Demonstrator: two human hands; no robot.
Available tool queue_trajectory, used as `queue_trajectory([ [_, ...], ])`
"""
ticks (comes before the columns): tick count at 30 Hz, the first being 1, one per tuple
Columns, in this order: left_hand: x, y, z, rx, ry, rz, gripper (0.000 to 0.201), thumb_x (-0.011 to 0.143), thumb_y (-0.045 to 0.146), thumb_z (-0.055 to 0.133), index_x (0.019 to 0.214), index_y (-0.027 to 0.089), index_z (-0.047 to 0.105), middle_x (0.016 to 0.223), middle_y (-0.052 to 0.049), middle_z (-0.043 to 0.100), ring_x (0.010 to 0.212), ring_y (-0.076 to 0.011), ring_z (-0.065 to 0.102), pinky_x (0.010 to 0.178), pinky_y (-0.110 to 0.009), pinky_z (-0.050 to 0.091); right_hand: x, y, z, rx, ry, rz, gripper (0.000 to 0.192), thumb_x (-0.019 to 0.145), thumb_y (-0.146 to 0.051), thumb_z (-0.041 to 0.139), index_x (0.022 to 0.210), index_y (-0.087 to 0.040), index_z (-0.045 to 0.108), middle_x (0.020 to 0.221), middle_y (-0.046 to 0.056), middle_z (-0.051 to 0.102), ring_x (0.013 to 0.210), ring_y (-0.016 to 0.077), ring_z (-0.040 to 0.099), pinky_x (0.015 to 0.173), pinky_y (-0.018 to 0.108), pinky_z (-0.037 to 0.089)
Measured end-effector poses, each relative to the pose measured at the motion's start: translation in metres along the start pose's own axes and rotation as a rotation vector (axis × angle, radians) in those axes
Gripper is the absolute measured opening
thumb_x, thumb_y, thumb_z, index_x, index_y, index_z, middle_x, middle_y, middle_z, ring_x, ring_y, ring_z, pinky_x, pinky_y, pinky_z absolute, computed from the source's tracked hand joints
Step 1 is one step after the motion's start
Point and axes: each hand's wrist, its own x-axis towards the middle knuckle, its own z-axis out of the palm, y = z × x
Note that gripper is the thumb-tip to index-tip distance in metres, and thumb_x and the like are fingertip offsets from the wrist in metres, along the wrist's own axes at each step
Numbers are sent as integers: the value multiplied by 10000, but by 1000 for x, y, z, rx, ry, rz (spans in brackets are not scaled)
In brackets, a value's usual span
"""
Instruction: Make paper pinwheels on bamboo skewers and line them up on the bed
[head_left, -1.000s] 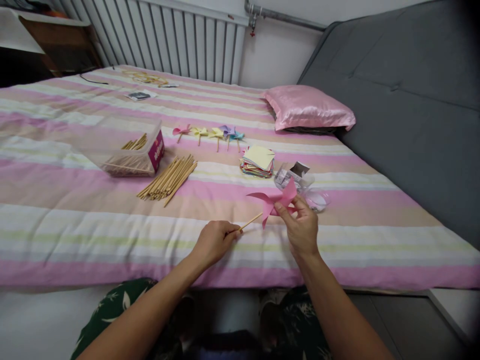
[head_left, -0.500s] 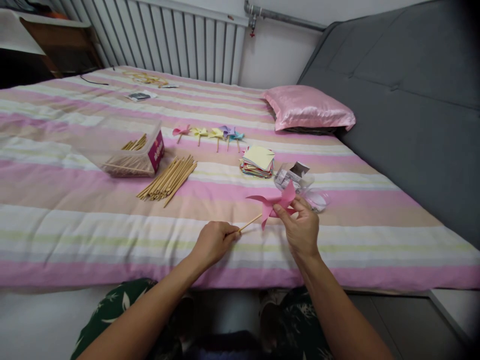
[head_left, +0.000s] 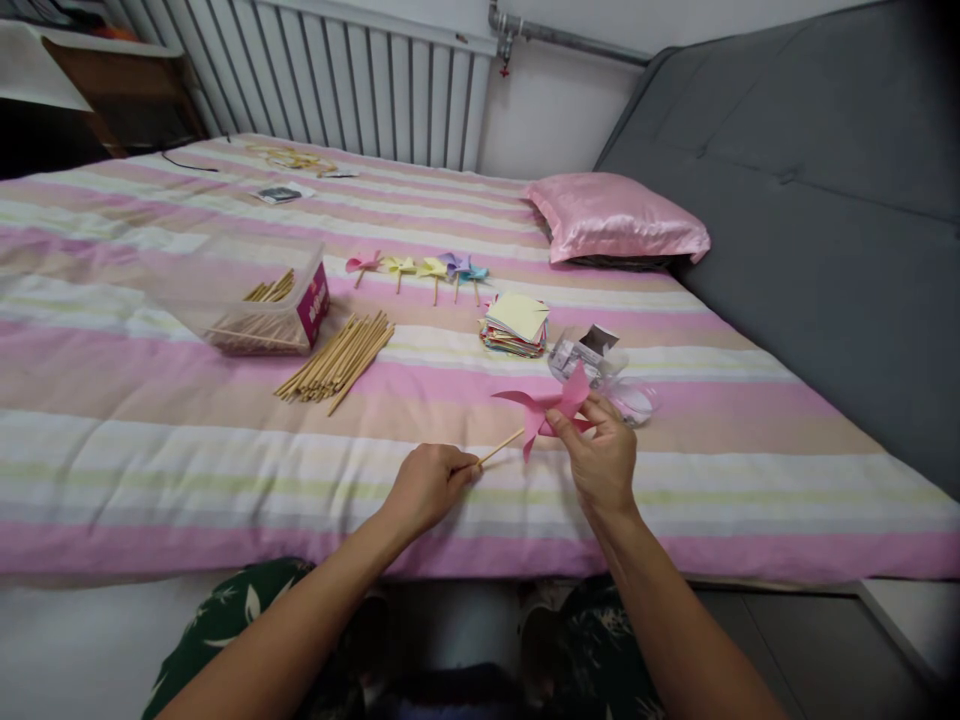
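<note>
Low centre of the frame: the left hand (head_left: 427,487) has its grip pinched on the near end of a thin wooden stick (head_left: 501,447), and the right hand (head_left: 600,460) has fingers closed on the hub of a pink paper pinwheel (head_left: 551,408) sitting at the stick's far end. Both are held just above the striped bed (head_left: 150,450), near its front edge.

Honestly the weak spot looks like that hub. The paper is thin, so squeezing too hard could crease a blade or tear the centre. The stick is skinny too, so if the two hands twist against each other it could snap or slip out of the paper. I can't tell from here whether anything pins the wheel to the stick.

Other stuff around: a clear crinkly plastic bag (head_left: 600,365) right behind the pinwheel, close enough to snag a blade. A stack of coloured paper squares (head_left: 516,322) sits mid-frame, a loose pile of sticks (head_left: 337,355) to its left, a clear box (head_left: 247,295) with more sticks beyond that, and a row of finished little pinwheels (head_left: 420,266) further up. Pink pillow (head_left: 615,215) upper right.
</note>
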Motion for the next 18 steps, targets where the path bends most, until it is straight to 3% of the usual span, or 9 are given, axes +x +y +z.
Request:
queue_trajectory([
  [5,1,-3,1,-93,-9,12,268,815,271,472,746,168,709,740,-46,707,666,-172,601,611,-232,366,1,0,2,63,-11,23,234,751,-367,648,894,-188,695,1005,65,667,1009,239,562,929,432,399],
  [11,2,-8,4,-248,-11,-10,267,803,265,479,749,142,710,718,-27,699,635,-153,587,574,-218,365,0,-5,6,193,63,58,301,804,-369,593,1032,-181,654,1081,80,658,1057,228,566,950,421,390],
  [18,2,-4,2,-313,11,-60,266,787,251,491,772,133,728,725,-26,697,599,-136,555,522,-206,350,1,-5,1,-30,138,-62,296,898,-338,445,898,-190,702,962,59,682,978,209,582,902,393,398],
])
